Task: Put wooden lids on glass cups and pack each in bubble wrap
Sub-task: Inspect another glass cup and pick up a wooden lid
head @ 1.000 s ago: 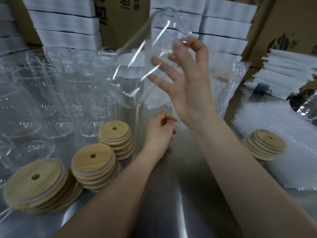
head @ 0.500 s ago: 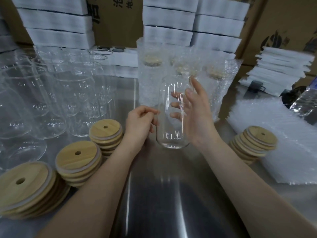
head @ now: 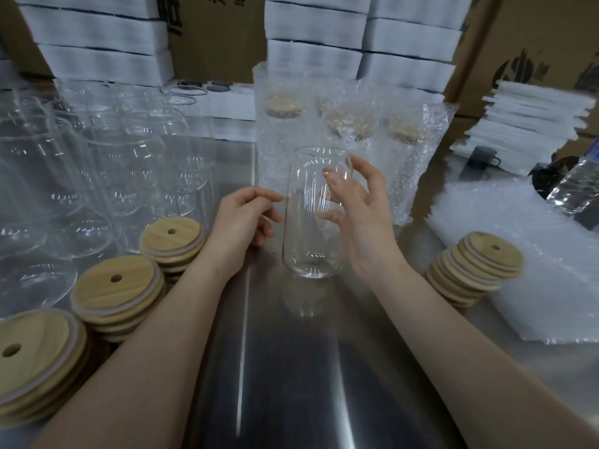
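Observation:
A clear glass cup (head: 311, 228) stands upright, without a lid, on the steel table (head: 291, 367). My right hand (head: 363, 222) curls round its right side, fingers behind the glass and thumb near the rim. My left hand (head: 240, 218) hovers just left of the cup, fingers loosely curled and holding nothing, one fingertip close to the glass. Three stacks of wooden lids (head: 116, 286) with centre holes sit at the left, and another lid stack (head: 483, 257) at the right. A pile of bubble wrap (head: 551, 270) lies beyond that right stack.
Several empty glass cups (head: 97, 163) crowd the left of the table. Bubble-wrapped lidded cups (head: 350, 131) stand behind the cup I hold. White boxes (head: 311, 56) and cardboard cartons line the back. A plastic bottle (head: 577, 189) lies at the far right.
My right hand brought the glass cup down from head height, turned it upright and set it on the table. My left hand opened slightly and moved toward it.

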The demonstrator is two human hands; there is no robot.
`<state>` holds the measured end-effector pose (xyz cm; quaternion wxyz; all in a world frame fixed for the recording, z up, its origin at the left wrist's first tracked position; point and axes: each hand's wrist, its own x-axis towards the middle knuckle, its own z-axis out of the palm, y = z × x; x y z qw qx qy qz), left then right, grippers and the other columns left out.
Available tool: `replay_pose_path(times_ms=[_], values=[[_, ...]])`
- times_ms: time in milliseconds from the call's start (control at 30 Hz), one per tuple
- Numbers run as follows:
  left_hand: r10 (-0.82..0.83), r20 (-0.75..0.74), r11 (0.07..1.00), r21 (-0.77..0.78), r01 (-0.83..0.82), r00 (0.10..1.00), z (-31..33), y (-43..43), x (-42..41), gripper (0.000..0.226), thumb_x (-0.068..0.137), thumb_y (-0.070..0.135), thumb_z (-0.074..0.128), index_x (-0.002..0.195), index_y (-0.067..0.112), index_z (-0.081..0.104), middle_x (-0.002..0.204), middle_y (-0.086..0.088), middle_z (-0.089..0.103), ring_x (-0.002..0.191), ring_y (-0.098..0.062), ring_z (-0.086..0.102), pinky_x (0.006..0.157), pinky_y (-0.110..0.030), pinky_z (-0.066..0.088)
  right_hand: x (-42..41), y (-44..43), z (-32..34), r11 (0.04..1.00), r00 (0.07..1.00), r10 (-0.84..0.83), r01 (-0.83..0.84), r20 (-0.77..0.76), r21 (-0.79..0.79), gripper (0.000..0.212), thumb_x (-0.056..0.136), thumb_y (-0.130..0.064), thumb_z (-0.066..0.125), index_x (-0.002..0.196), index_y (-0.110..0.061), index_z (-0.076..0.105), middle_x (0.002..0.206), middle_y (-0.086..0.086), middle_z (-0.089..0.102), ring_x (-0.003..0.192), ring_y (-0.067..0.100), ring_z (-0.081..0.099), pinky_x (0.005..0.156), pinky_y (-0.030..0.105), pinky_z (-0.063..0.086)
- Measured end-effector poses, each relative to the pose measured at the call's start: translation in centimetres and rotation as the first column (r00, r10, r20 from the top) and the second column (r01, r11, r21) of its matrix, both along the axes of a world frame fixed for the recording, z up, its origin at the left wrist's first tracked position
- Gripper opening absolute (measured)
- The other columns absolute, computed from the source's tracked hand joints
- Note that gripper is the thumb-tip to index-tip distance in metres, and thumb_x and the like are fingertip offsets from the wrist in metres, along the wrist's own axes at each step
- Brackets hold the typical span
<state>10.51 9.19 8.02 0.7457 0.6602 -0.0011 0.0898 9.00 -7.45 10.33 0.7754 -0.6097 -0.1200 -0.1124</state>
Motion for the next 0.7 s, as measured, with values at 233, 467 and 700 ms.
replay_pose_path(times_ms=[233,467,700], values=[[0.021,-0.033,0.996,0.083,-0.018,0.999,1.3,-2.0,-1.4,0.017,0.091,0.009,0.056,0.083,0.017,0.068,0.066,0.003,0.066,0.053,-0.013,0.057,0.046,-0.020,0.039,0.3,0.1,-0.2,0.999,1.000,-0.007,0.007,0.005,0.038,0.050,0.077,-0.031,0.073,0.122,-0.028,0.049,0.098,-0.010,0.070,0.091,0.007,0.066,0.084,0.037,0.051],[0.097,0.066,0.993,0.063,-0.102,0.993,2.8,-3.7,-3.2,0.009,0.092,0.043,0.055,0.091,0.035,0.059,0.099,-0.002,0.069,0.084,-0.019,0.066,0.072,-0.031,0.047,0.4,0.3,-0.2,0.996,0.998,-0.049,0.051,-0.027,0.075,0.054,0.074,-0.036,0.073,0.122,-0.029,0.049,0.118,-0.006,0.064,0.104,0.009,0.065,0.083,0.032,0.051],[-0.087,0.189,0.990,0.125,0.064,0.978,0.2,-4.0,-4.4,0.076,0.067,0.048,0.074,0.134,0.034,0.039,0.129,0.008,0.052,0.115,-0.007,0.056,0.091,-0.022,0.049,0.0,0.3,0.2,0.998,0.999,0.005,-0.002,-0.047,0.067,0.033,0.090,-0.038,0.062,0.121,-0.030,0.052,0.116,-0.006,0.064,0.110,0.012,0.062,0.097,0.037,0.049]])
